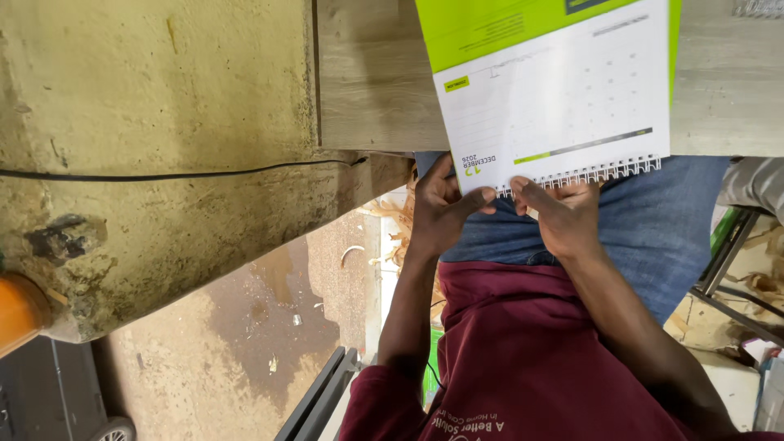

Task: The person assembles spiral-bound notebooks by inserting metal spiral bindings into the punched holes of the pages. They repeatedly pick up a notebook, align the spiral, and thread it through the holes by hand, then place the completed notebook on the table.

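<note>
The wall point(155, 155) is the largest element and fills the left half of the frame: rough, yellowish plaster with dark stains. A thin black cable point(180, 173) runs across it from the left edge toward the centre.

The bench point(367, 73) spans the top of the frame from centre to right edge. Its surface is pale grey wood grain.

My maroon sweatshirt point(523, 351) occupies the lower centre, with my blue jeans point(653, 220) between it and the bench edge.

The floor point(261, 327) shows at lower centre-left, sandy with a dark damp patch. Wood shavings point(392, 229) lie near my left forearm.

The calendar point(563, 90) lies on the bench at top centre-right. It has a white page with a printed grid and a lime-green sheet beneath it. Its wire spiral binding point(604, 171) overhangs the bench edge, toward my lap.

My right hand point(563, 216) is at centre frame, just below the binding. Its fingers are closed on the bound edge of the calendar.

My left hand point(441, 208) is just to the left of the right hand. Its thumb and fingers pinch the lower-left corner of the white page.

An orange rounded object point(20, 314) sits at the left edge.
</note>
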